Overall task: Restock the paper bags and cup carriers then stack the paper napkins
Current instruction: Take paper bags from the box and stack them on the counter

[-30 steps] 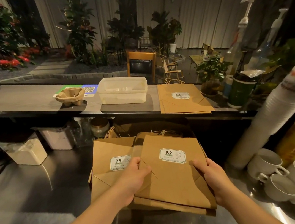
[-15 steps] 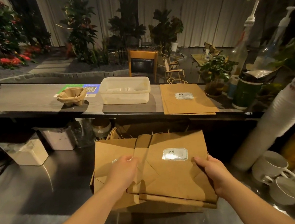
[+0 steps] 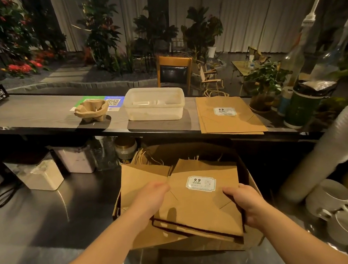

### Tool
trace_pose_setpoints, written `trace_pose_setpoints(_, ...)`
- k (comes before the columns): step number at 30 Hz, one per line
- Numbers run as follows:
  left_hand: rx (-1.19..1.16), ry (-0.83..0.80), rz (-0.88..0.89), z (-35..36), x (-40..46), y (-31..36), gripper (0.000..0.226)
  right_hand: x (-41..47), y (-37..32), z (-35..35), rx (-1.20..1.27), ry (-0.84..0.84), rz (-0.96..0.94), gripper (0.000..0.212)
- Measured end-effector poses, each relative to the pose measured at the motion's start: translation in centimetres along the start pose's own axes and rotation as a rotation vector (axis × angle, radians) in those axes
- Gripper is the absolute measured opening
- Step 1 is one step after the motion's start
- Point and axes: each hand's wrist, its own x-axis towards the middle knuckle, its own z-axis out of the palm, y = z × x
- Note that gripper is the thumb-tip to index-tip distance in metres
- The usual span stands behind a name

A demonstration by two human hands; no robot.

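Observation:
A small stack of flat brown paper bags (image 3: 202,211) with a 9.9 label is lifted over an open cardboard box (image 3: 250,179) that holds more bags (image 3: 139,180). My left hand (image 3: 152,197) grips the stack's left edge and my right hand (image 3: 246,202) grips its right edge. On the raised counter lie a few flat paper bags (image 3: 226,116), a pile of pulp cup carriers (image 3: 91,110) and a white plastic tub (image 3: 154,105). I see no napkins.
White mugs (image 3: 340,210) stand at the lower right beside a leaning sleeve of cups (image 3: 332,147). Pump bottles (image 3: 302,45), a green cup (image 3: 303,107) and a potted plant (image 3: 265,83) crowd the counter's right end. Containers (image 3: 42,176) sit under the counter on the steel worktop (image 3: 36,214).
Both hands have squared up the top bags and raised them slightly out of the box, tilting the stack toward me. My left hand slid from the left pile onto the held stack's edge.

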Motion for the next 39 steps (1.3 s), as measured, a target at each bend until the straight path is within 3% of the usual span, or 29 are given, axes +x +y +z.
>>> trace_pose_setpoints(6, -0.024, 0.267, 0.079, -3.4, 0.6, -2.8, 0.037, -0.3, -0.6, 0.4, 0.089, -0.082, -0.063, 0.023)
trace_pose_setpoints(9, 0.125, 0.38, 0.012, -4.4, 0.7, -3.7, 0.047, -0.5, -0.6, 1.2, 0.081, -0.153, -0.037, 0.024)
trace_pose_setpoints(13, 0.177, 0.326, -0.086, -5.1, 0.6, -3.4, 0.05, -0.7, -0.9, 2.8, 0.04, -0.241, 0.008, 0.023)
trace_pose_setpoints(16, 0.271, 0.296, -0.059, -5.1, -0.1, -2.7, 0.046, -1.0, -1.3, 4.7, -0.054, -0.228, -0.022, 0.018)
trace_pose_setpoints(24, 0.116, 0.305, -0.053, -4.9, -0.1, -3.7, 0.057, -1.0, -2.0, 7.7, -0.364, -0.16, -0.163, 0.005)
trace_pose_setpoints(29, 0.155, 0.285, -0.015, -4.7, -0.4, -3.9, 0.05, -1.0, -1.5, 8.7, -0.331, -0.183, -0.125, 0.035)
trace_pose_setpoints(34, 0.082, 0.276, -0.004, -4.9, -0.7, -4.5, 0.059, -1.7, -1.3, 9.1, -0.211, -0.246, -0.145, 0.01)
trace_pose_setpoints(36, 0.049, 0.296, 0.013, -5.1, -0.8, -4.7, 0.055, -2.1, -1.3, 8.6, -0.169, -0.264, -0.186, 0.013)
trace_pose_setpoints(39, 0.01, 0.337, -0.011, -5.6, -0.8, -4.8, 0.068, -2.4, -1.2, 7.4, -0.051, -0.322, -0.193, 0.026)
